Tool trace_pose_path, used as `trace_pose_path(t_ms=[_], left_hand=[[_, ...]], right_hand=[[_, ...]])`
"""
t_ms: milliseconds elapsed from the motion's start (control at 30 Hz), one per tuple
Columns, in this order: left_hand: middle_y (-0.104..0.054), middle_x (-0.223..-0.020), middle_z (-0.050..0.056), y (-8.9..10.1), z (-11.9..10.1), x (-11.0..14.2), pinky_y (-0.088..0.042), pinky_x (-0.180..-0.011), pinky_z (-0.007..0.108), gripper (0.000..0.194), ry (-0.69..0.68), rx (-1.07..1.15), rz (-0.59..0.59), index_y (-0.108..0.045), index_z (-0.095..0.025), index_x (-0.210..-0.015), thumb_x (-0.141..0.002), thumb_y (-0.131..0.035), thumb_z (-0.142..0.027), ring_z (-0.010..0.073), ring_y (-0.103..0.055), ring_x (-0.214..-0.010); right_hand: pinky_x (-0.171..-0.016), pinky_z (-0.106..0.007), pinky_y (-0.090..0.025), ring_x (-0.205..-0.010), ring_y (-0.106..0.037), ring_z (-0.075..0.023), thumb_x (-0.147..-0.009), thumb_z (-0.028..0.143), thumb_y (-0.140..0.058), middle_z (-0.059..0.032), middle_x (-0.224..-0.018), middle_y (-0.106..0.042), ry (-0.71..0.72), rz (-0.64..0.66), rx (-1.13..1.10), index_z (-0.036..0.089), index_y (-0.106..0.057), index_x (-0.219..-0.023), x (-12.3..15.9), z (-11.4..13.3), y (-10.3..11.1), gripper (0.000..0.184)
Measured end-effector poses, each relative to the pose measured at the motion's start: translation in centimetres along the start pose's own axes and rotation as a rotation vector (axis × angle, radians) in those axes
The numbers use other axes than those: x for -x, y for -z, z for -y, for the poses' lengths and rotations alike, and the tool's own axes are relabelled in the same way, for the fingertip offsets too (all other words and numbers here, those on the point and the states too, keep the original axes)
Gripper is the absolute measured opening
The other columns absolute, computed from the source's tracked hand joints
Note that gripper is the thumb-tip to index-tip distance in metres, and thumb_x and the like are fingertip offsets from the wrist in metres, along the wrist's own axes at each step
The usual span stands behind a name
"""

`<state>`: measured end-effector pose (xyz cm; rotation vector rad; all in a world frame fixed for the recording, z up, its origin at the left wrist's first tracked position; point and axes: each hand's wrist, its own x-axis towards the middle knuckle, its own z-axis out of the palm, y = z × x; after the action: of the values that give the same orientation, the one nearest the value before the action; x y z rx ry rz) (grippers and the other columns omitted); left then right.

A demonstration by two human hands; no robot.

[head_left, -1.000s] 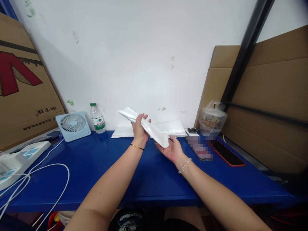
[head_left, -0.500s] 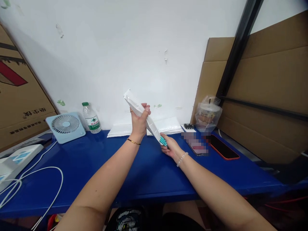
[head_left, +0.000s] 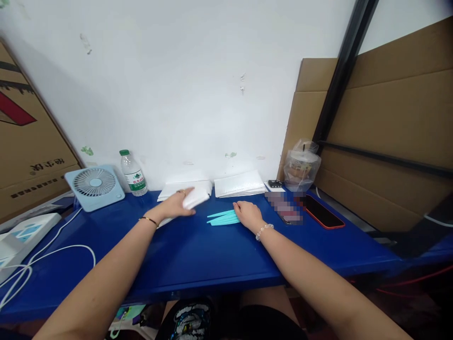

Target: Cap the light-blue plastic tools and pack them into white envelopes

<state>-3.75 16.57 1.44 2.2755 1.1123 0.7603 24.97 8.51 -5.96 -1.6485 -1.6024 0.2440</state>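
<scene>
White packet [head_left: 196, 200], one: clasped in left hand [head_left: 176, 204], blurred, jutting right of the grip at one end, with more white visible near the wrist. Turquoise sticks [head_left: 223, 218], several, slim, pointed: held by one end in closed right hand [head_left: 249, 216], fanned leftward out of the grip, toward the white packet; cannot tell whether touching the blue table [head_left: 198, 259]. Left white pile [head_left: 170, 190]: behind left hand, partly covered by it. Right white pile [head_left: 239, 184]: behind the turquoise sticks. Bottle [head_left: 133, 174], green-capped: behind and left of left hand, beside pale blue fan [head_left: 95, 186]. Orange-edged phone [head_left: 323, 212]: right of right hand, well apart.
</scene>
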Motion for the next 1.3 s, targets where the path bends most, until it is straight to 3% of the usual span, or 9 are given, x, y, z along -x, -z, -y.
trace_pose_path(t_ms=[133, 267, 333, 400, 500, 633, 867, 1133, 1300], left_hand=[[-0.045, -0.138, 0.013, -1.6, 2.5, 2.3, -0.032, -0.102, 0.040, 0.095, 0.008, -0.268, 0.267, -0.043, -0.023, -0.136, -0.052, -0.074, -0.056, 0.0352, -0.044, -0.123], [-0.041, -0.142, 0.012, -1.9, 1.4, 2.4, -0.028, -0.105, 0.039, 0.084, -0.091, -0.198, 0.112, -0.046, -0.022, -0.134, -0.061, -0.070, -0.056, 0.0326, -0.039, -0.128], [-0.052, -0.133, 0.010, -2.9, -0.2, 1.9, -0.034, -0.100, 0.036, 0.063, -0.150, -0.079, -0.013, -0.054, -0.024, -0.126, -0.070, -0.064, -0.051, 0.0291, -0.048, -0.119], [-0.063, -0.115, 0.008, -4.7, -1.8, 1.3, -0.039, -0.094, 0.033, 0.044, -0.239, -0.029, -0.029, -0.064, -0.025, -0.113, -0.073, -0.063, -0.045, 0.0264, -0.056, -0.106], [-0.068, -0.091, 0.006, -7.8, -3.7, 0.3, -0.042, -0.078, 0.030, 0.022, -0.279, -0.144, 0.115, -0.070, -0.024, -0.091, -0.074, -0.061, -0.035, 0.0228, -0.061, -0.086], [-0.063, -0.067, 0.002, -10.2, -4.5, -0.9, -0.039, -0.062, 0.025, 0.006, -0.174, -0.208, 0.264, -0.066, -0.023, -0.073, -0.069, -0.062, -0.026, 0.0172, -0.055, -0.064], [-0.062, -0.069, 0.001, -10.2, -3.5, -1.7, -0.038, -0.056, 0.025, 0.021, -0.092, 0.070, 0.250, -0.063, -0.021, -0.080, -0.075, -0.056, -0.040, 0.0157, -0.053, -0.061], [-0.066, -0.073, 0.001, -11.4, -3.4, -4.3, -0.042, -0.064, 0.025, 0.026, -0.025, 0.224, 0.402, -0.066, -0.019, -0.079, -0.067, -0.063, -0.042, 0.0147, -0.056, -0.068], [-0.067, -0.073, 0.003, -11.9, -2.5, -4.0, -0.042, -0.062, 0.025, 0.023, -0.035, 0.144, 0.291, -0.070, -0.021, -0.077, -0.066, -0.065, -0.040, 0.0166, -0.058, -0.067]], right_hand=[[-0.084, -0.037, -0.034, -0.086, -0.052, -0.0230, -0.084, 0.032, -0.055, -0.0067, -0.067, -0.055, 0.115, -0.004, -0.019, 0.021, -0.047, -0.054, 1.0, 0.4, -0.9, 0.033], [-0.089, -0.038, -0.030, -0.090, -0.047, -0.0235, -0.082, 0.033, -0.057, -0.0057, -0.066, -0.053, 0.147, 0.008, -0.058, 0.022, -0.050, -0.056, 1.1, 0.2, -0.7, 0.029], [-0.085, -0.036, -0.031, -0.084, -0.047, -0.0221, -0.083, 0.036, -0.056, -0.0051, -0.068, -0.054, 0.150, 0.065, -0.007, 0.022, -0.052, -0.058, 1.0, 0.1, -0.5, 0.029], [-0.081, -0.034, -0.032, -0.078, -0.047, -0.0205, -0.084, 0.040, -0.054, -0.0045, -0.069, -0.056, 0.168, 0.135, 0.066, 0.021, -0.053, -0.058, 0.7, 0.0, -0.4, 0.031], [-0.076, -0.033, -0.032, -0.074, -0.048, -0.0192, -0.084, 0.045, -0.052, -0.0028, -0.066, -0.057, 0.202, 0.204, 0.135, 0.021, -0.054, -0.058, 0.2, 0.0, -0.5, 0.035], [-0.070, -0.029, -0.033, -0.064, -0.046, -0.0157, -0.084, 0.051, -0.050, 0.0004, -0.056, -0.053, 0.213, 0.226, 0.100, 0.019, -0.053, -0.053, -0.3, 0.0, 0.2, 0.044], [-0.052, -0.022, -0.034, -0.053, -0.047, -0.0100, -0.074, 0.047, -0.064, 0.0010, -0.062, -0.061, 0.087, 0.464, -0.425, 0.016, -0.066, -0.074, -1.3, -1.5, 3.3, 0.032], [-0.058, -0.023, -0.040, -0.055, -0.051, -0.0104, -0.067, 0.037, -0.070, -0.0002, -0.059, -0.062, -0.131, 0.322, -0.645, 0.013, -0.069, -0.072, -2.4, -2.9, 3.7, 0.024], [-0.061, -0.025, -0.039, -0.057, -0.051, -0.0117, -0.067, 0.036, -0.067, 0.0003, -0.059, -0.063, -0.194, 0.196, -0.441, 0.016, -0.068, -0.064, -2.8, -4.1, 4.1, 0.021]])
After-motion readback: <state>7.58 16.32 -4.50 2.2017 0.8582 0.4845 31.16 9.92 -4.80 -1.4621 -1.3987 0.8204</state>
